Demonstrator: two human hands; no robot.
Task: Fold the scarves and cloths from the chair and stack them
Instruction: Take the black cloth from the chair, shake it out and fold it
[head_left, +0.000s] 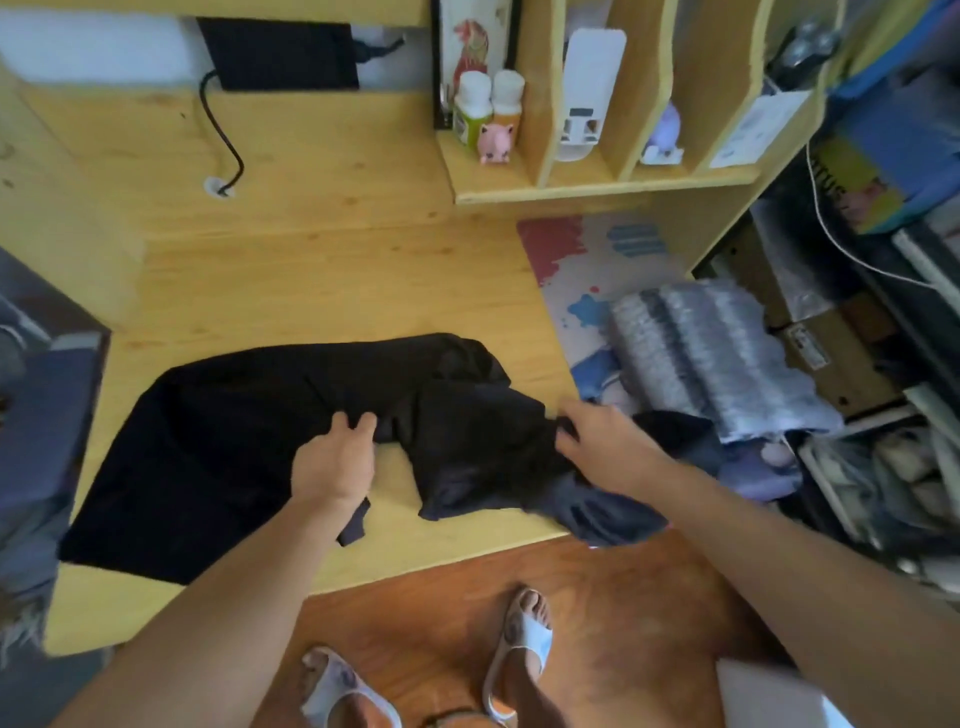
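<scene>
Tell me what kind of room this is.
Likely a bedroom or study corner at home: a wooden desk with built-in cubby shelves, a patterned mouse pad, and small bottles beside a pink pig figurine.

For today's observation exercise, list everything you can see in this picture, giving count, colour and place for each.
cloth: one, black, spread on the desk
desk: one, yellow wood, centre
mat: one, white with paint splashes, desk right
scarf: one, grey striped, on the mat
bottles: two, white-capped, on the shelf
pig: one, pink, before the bottles
cable: one, black, desk rear
sandals: two, white, on the floor
left hand: holds the cloth
right hand: holds the cloth
</scene>
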